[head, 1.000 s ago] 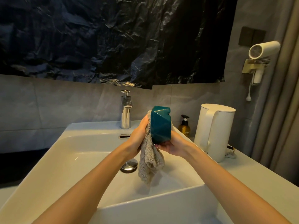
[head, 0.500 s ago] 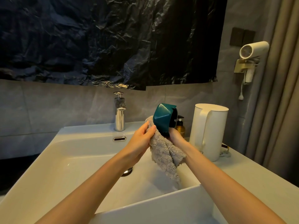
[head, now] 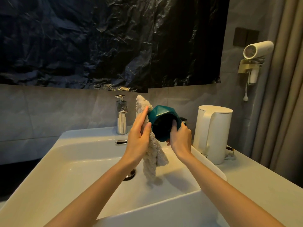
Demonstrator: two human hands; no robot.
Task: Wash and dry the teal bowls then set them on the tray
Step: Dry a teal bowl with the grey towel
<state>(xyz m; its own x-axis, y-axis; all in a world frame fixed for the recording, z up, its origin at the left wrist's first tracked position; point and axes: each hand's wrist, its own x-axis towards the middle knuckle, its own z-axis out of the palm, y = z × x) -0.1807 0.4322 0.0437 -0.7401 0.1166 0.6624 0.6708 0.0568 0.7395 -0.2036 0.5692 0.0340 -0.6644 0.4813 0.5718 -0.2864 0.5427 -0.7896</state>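
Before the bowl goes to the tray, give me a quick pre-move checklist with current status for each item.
1. Right hand grip on teal bowl: ok, fingers hooked over the rim.
2. Left hand pressing towel against the bowl's outside: ok.
3. Bowl inside dry: cannot tell, the interior is dark.
4. Faucet off: ok, no water running.
5. Tray in sight for placing: not ok, none visible.
6. Kettle clear of the bowl: ok, apart to the right.
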